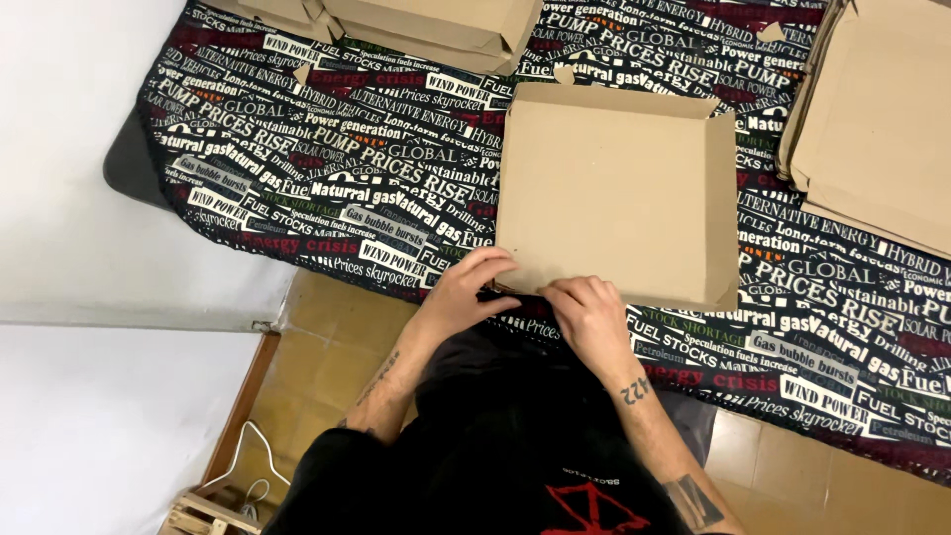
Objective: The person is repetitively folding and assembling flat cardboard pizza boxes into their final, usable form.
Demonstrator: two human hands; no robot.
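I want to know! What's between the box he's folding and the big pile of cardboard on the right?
Only a strip of word-printed cloth lies between the box and the pile, in the head view.

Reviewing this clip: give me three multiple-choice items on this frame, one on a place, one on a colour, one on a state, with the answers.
1. Where do both hands touch the cardboard box?
A. far edge
B. near edge
C. right wall

2. What colour is the box?
A. white
B. blue
C. brown

3. How are the box's side walls?
A. folded up
B. lying flat
C. torn off

Answers:
1 B, the left hand and right hand press its near edge.
2 C, plain brown card on the printed cloth.
3 A, the right and far walls stand raised.
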